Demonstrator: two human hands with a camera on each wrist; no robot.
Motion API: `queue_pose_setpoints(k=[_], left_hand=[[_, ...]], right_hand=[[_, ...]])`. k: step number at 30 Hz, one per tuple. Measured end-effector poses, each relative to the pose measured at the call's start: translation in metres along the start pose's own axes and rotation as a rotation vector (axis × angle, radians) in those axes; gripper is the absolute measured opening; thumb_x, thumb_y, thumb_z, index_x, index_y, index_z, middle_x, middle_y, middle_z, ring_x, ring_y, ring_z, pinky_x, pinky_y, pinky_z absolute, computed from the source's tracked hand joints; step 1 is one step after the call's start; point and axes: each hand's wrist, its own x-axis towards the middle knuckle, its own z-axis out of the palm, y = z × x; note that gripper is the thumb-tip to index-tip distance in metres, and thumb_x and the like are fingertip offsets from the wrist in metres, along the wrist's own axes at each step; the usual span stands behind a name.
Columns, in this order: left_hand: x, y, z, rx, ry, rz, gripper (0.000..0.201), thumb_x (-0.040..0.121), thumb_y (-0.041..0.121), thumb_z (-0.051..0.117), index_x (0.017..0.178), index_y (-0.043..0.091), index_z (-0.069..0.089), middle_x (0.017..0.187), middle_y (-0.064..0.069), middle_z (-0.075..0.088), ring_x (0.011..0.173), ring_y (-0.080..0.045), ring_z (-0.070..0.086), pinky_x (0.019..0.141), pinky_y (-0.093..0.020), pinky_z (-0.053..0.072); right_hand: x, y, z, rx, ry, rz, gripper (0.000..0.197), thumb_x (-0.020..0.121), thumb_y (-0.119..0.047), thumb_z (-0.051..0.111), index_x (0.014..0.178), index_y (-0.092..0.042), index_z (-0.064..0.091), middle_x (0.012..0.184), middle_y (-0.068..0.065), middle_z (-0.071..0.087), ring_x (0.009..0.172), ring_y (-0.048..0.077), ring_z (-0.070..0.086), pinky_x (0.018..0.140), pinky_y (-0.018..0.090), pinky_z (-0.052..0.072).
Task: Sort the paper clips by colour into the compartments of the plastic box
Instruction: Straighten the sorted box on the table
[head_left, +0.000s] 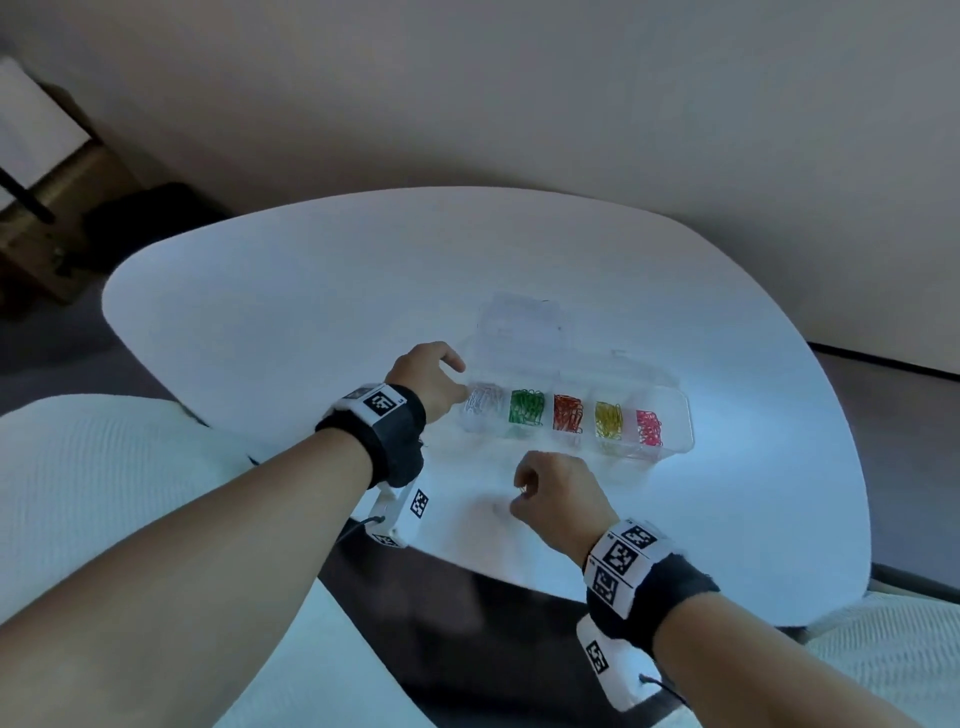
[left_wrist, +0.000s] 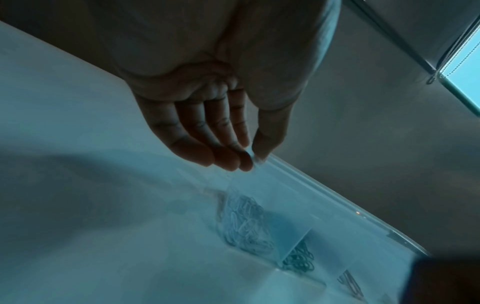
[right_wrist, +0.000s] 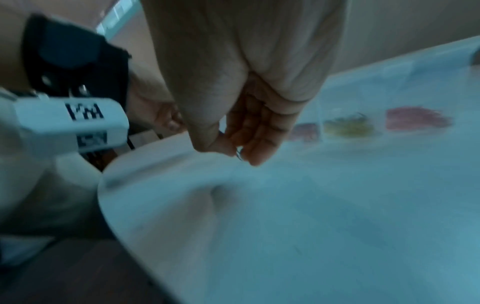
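A clear plastic box (head_left: 687, 415) lies on the white table (head_left: 311, 312) with its lid (head_left: 545, 338) folded back. Its five compartments hold white (head_left: 483, 402), green (head_left: 526, 408), orange (head_left: 567, 413), yellow (head_left: 608, 418) and pink (head_left: 649, 427) clips. My left hand (head_left: 462, 379) pinches the box's left end wall between thumb and fingers (left_wrist: 244, 162), just above the white clips (left_wrist: 246, 224). In front of the box my right hand (head_left: 519, 493) hovers over the table, pinching a small paper clip (right_wrist: 239, 152); I cannot tell its colour.
The table's rounded near edge (head_left: 467, 561) runs just under my right wrist, with dark floor (head_left: 467, 649) below. White cushioned seats stand at the left (head_left: 104, 467) and the far right (head_left: 909, 634). A wall (head_left: 519, 104) rises behind the table.
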Motion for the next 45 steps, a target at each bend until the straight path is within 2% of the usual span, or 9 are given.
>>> queue_pose_setpoints(k=[7,12,14,19,24,29,33,38,45], left_hand=[[0.002,-0.004,0.005,0.055,-0.024,0.0,0.024,0.077,0.022,0.069,0.095,0.026,0.054,0.081,-0.007,0.068,0.073,-0.024,0.067,0.067,-0.033,0.053],[0.012,-0.007,0.004,0.053,-0.069,-0.039,0.027,0.077,0.029,0.067,0.099,0.026,0.052,0.09,-0.002,0.062,0.084,-0.023,0.063,0.072,-0.034,0.051],[0.017,-0.005,0.003,-0.037,-0.036,-0.045,0.016,0.08,0.024,0.058,0.095,0.02,0.055,0.09,0.0,0.06,0.082,-0.025,0.058,0.079,-0.034,0.053],[0.028,0.012,-0.002,-0.261,-0.016,-0.147,0.015,0.089,0.019,0.053,0.091,0.006,0.061,0.087,-0.008,0.061,0.075,-0.023,0.05,0.062,-0.029,0.044],[0.038,0.012,0.0,-0.252,-0.022,-0.185,0.02,0.087,0.027,0.058,0.09,0.008,0.065,0.086,-0.006,0.07,0.066,-0.02,0.059,0.062,-0.028,0.046],[0.043,0.015,0.004,-0.285,-0.049,-0.205,0.015,0.087,0.017,0.061,0.09,0.004,0.068,0.081,-0.01,0.069,0.055,-0.019,0.057,0.057,-0.027,0.045],[0.04,0.012,0.005,-0.276,-0.09,-0.212,0.015,0.089,0.015,0.058,0.09,0.005,0.068,0.081,-0.008,0.069,0.044,-0.015,0.052,0.05,-0.024,0.043],[0.043,0.015,0.0,-0.471,-0.119,-0.212,0.025,0.092,0.023,0.054,0.108,0.009,0.068,0.087,-0.01,0.07,0.065,-0.023,0.053,0.059,-0.029,0.044],[0.035,0.032,-0.017,-0.612,-0.091,-0.069,0.041,0.094,0.034,0.036,0.097,0.017,0.074,0.107,-0.007,0.073,0.087,-0.025,0.066,0.079,-0.035,0.047]], right_hand=[[0.034,-0.055,-0.031,0.223,0.44,-0.207,0.013,0.081,-0.004,0.065,0.092,-0.012,0.067,0.084,0.001,0.066,0.074,0.015,0.06,0.067,0.023,0.05],[0.051,-0.044,-0.023,0.052,0.21,-0.172,0.022,0.087,-0.021,0.066,0.108,-0.016,0.071,0.107,0.005,0.07,0.105,0.021,0.058,0.088,0.03,0.045],[0.051,-0.032,-0.032,0.043,0.32,-0.184,0.021,0.088,-0.028,0.065,0.105,-0.018,0.073,0.11,0.001,0.071,0.112,0.021,0.054,0.092,0.032,0.039],[0.048,0.027,-0.088,0.103,0.655,0.109,0.02,0.092,-0.026,0.057,0.109,-0.023,0.066,0.121,0.002,0.062,0.12,0.025,0.047,0.095,0.038,0.034],[0.045,0.113,-0.123,0.204,0.381,0.624,0.032,0.097,-0.03,0.041,0.117,-0.012,0.059,0.127,0.016,0.058,0.112,0.033,0.05,0.093,0.043,0.039],[0.042,0.135,-0.126,0.639,0.187,0.585,0.031,0.097,-0.033,0.049,0.108,-0.013,0.07,0.105,0.003,0.071,0.082,0.018,0.057,0.062,0.029,0.037],[0.044,0.141,-0.122,0.733,0.19,0.518,0.024,0.095,-0.031,0.059,0.11,-0.017,0.07,0.108,0.001,0.071,0.089,0.016,0.06,0.07,0.03,0.04],[0.049,0.149,-0.12,0.883,0.216,0.472,0.022,0.086,-0.018,0.071,0.108,-0.018,0.072,0.105,0.002,0.071,0.094,0.018,0.061,0.072,0.029,0.042],[0.048,0.146,-0.125,1.19,0.308,0.413,0.035,0.09,0.001,0.044,0.112,-0.011,0.07,0.106,0.006,0.071,0.09,0.023,0.067,0.078,0.029,0.048]])
